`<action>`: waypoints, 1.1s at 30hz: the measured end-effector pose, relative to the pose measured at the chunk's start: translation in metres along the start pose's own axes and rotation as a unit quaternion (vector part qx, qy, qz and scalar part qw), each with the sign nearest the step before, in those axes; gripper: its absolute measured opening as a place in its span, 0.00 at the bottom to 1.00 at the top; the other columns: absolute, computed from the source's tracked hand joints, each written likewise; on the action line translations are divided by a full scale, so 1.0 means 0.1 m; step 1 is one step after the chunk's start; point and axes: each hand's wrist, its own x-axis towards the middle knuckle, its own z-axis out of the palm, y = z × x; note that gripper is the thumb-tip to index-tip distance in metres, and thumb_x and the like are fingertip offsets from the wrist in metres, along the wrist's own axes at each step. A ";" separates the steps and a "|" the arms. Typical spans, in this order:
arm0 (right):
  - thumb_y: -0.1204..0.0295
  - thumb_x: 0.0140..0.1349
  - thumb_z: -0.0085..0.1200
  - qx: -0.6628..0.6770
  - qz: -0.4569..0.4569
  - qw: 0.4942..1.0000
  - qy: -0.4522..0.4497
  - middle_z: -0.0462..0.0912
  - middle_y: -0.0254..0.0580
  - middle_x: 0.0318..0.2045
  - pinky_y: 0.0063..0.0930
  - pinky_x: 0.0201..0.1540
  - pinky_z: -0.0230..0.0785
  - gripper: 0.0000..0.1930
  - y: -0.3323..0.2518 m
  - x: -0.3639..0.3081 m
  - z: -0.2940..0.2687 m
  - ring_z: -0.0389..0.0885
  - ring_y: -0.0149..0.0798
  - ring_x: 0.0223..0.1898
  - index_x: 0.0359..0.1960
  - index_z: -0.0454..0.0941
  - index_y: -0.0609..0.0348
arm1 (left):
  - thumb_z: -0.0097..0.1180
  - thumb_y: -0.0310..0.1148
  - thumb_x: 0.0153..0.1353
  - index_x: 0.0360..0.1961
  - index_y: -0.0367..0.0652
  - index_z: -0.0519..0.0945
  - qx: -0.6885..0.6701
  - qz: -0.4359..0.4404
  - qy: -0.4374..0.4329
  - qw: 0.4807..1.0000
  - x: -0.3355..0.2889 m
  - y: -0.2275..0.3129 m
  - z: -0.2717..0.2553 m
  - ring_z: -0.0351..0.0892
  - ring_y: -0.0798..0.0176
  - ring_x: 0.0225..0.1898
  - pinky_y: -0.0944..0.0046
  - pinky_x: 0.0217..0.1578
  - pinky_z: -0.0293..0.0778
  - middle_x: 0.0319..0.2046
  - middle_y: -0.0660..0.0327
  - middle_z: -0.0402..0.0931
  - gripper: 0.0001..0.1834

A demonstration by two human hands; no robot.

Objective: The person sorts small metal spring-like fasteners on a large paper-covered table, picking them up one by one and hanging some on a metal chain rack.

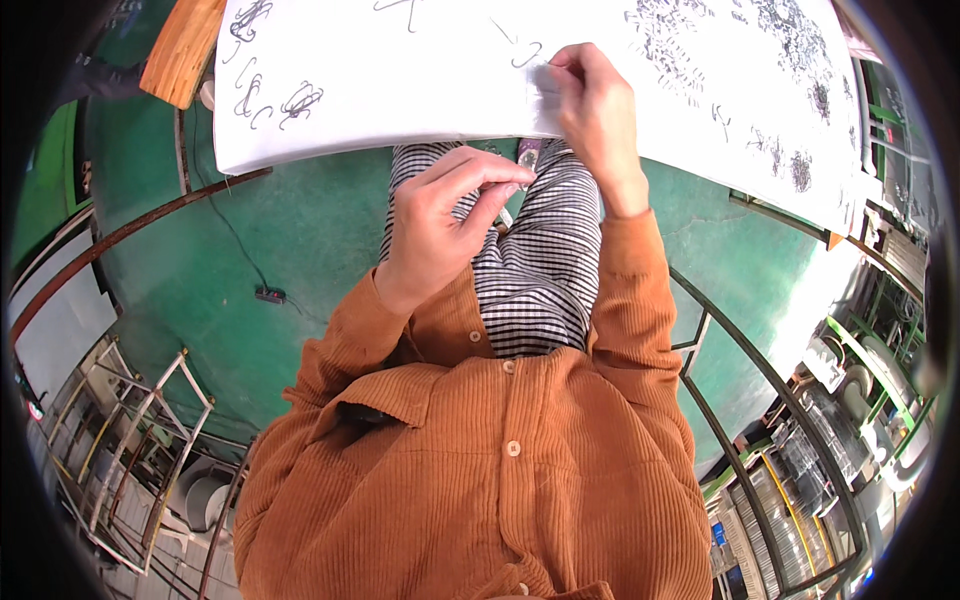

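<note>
My left hand [440, 225] is raised over my lap, short of the table's near edge. Its thumb and forefinger are pinched together at the tips; what they hold, if anything, is too small to name. Over the white-covered table [400, 100], my right hand [598, 125] has its fingertips closed together low at the surface; anything in them is hidden. Just left of those fingertips lies a thin black curved strand [527, 55], apart from the hand. A straighter thin dark strand [503, 31] lies a little farther off.
Heaps of small dark bits [665, 50] spread over the table's right part. Tangled black strands [302, 100] lie at its left. A wooden board [183, 50] stands beyond the left edge. Metal frames [125, 440] flank me, and a cable with a small dark block [269, 295] lies on the green floor.
</note>
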 end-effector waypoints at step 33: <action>0.82 0.54 0.64 0.379 0.070 0.918 0.092 0.82 0.40 0.31 0.27 0.39 0.72 0.05 -0.42 -0.96 -0.50 0.80 0.36 0.34 0.29 0.79 0.63 | 0.57 0.26 0.60 0.36 0.36 0.83 0.178 0.153 -0.111 0.966 1.56 -0.55 1.18 0.77 0.45 0.45 0.53 0.46 0.74 0.36 0.50 0.78 0.06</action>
